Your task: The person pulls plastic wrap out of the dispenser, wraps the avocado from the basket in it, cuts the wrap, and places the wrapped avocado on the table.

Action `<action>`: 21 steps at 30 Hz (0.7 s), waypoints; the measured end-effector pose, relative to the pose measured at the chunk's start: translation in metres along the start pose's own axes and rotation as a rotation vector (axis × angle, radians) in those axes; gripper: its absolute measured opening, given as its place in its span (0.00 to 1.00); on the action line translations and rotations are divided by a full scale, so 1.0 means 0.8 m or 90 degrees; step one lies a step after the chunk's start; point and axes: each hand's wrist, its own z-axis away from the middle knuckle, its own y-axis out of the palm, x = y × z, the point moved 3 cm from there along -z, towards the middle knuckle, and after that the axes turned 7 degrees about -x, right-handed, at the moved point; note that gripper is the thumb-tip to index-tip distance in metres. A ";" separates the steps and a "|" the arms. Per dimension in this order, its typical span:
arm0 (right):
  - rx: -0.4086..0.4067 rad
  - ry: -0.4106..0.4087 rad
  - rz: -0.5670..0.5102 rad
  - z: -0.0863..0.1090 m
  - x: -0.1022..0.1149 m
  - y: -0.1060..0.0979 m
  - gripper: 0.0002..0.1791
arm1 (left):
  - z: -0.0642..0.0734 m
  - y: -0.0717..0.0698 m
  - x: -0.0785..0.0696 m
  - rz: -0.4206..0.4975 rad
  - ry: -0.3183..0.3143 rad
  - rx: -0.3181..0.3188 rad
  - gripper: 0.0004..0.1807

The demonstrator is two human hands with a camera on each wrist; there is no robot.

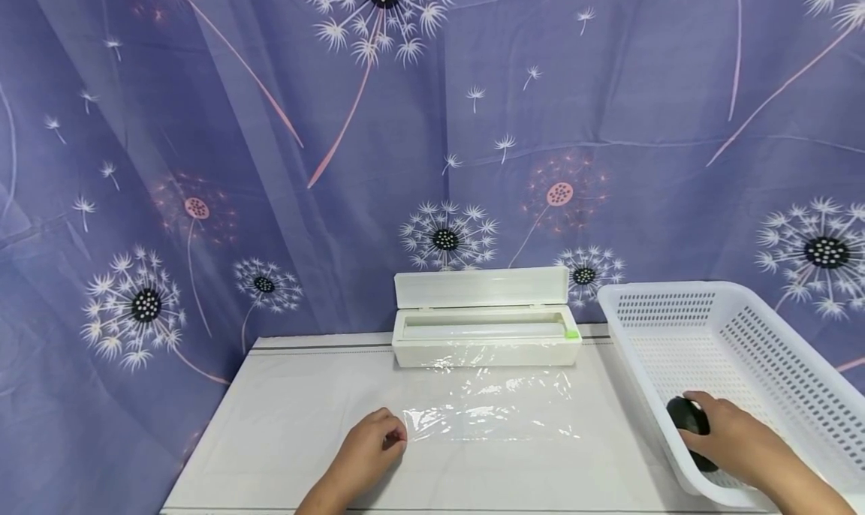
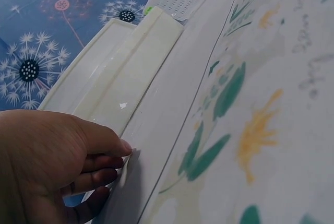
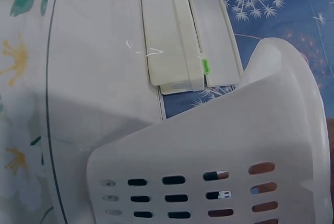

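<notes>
A sheet of cling film (image 1: 480, 417) stretches over the table from its white dispenser box (image 1: 486, 353). At the film's front left corner, my left hand (image 1: 370, 449) pinches its edge between thumb and fingers. In the left wrist view the thumb of that left hand (image 2: 68, 156) meets the forefinger beside the box. My right hand (image 1: 736, 436) reaches into a white plastic basket (image 1: 638, 395) and grips a dark, rounded, smooth object (image 1: 685, 414), partly covered by the fingers. In the right wrist view the basket wall (image 3: 219, 125) hides most of that hand.
The dispenser's lid (image 1: 481, 290) stands raised at the back, with a film roll (image 1: 483, 331) inside and a green slider (image 1: 571, 334) at its right end. Behind the table (image 1: 297, 410) hangs a blue dandelion-print curtain (image 1: 351, 260). The basket stands at the table's right.
</notes>
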 end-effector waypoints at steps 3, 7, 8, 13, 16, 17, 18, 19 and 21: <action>0.014 0.001 -0.004 0.000 0.001 -0.001 0.50 | 0.001 -0.001 0.000 0.007 0.000 -0.005 0.06; 0.026 0.006 0.002 0.003 0.002 -0.001 0.50 | 0.001 -0.001 -0.001 0.018 -0.006 -0.008 0.07; 0.030 0.009 0.001 0.004 0.002 -0.001 0.50 | 0.001 -0.002 -0.001 0.021 -0.009 -0.007 0.07; 0.048 0.018 -0.027 0.004 0.004 -0.003 0.49 | 0.001 -0.001 -0.002 0.020 -0.029 0.001 0.08; 0.048 0.015 -0.042 0.004 0.006 -0.003 0.48 | 0.001 -0.001 -0.002 0.019 -0.030 -0.002 0.08; 0.045 0.014 -0.044 0.004 0.006 -0.003 0.47 | 0.001 -0.001 -0.002 0.019 -0.029 -0.004 0.08; 0.042 0.012 -0.044 0.005 0.006 -0.003 0.47 | 0.001 -0.001 -0.002 0.019 -0.029 -0.006 0.08; 0.042 0.013 -0.044 0.005 0.007 -0.002 0.47 | 0.001 -0.001 -0.002 0.018 -0.028 -0.007 0.08; 0.033 0.011 -0.041 0.006 0.007 -0.003 0.47 | 0.002 0.000 -0.001 0.015 -0.028 -0.009 0.08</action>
